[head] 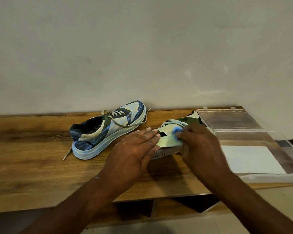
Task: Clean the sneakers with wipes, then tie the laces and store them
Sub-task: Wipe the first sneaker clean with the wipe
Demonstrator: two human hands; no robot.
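Observation:
One blue and pale sneaker [108,130] stands upright on the wooden table [32,157], toe toward the wall, its laces loose and trailing. A second sneaker [169,139] lies tilted on its side to the right of it, partly hidden by both hands. My left hand [134,149] lies flat on its heel end, fingers together, holding it down. My right hand [198,142] is closed on a small crumpled wipe [177,130], which looks blue, and presses it against the sneaker's side.
A clear plastic box [277,142] lies open at the table's right end, its lid [230,119] back against the wall, white sheets [250,159] inside it. The wall runs right behind the table. Open shelf compartments [134,210] sit under the tabletop.

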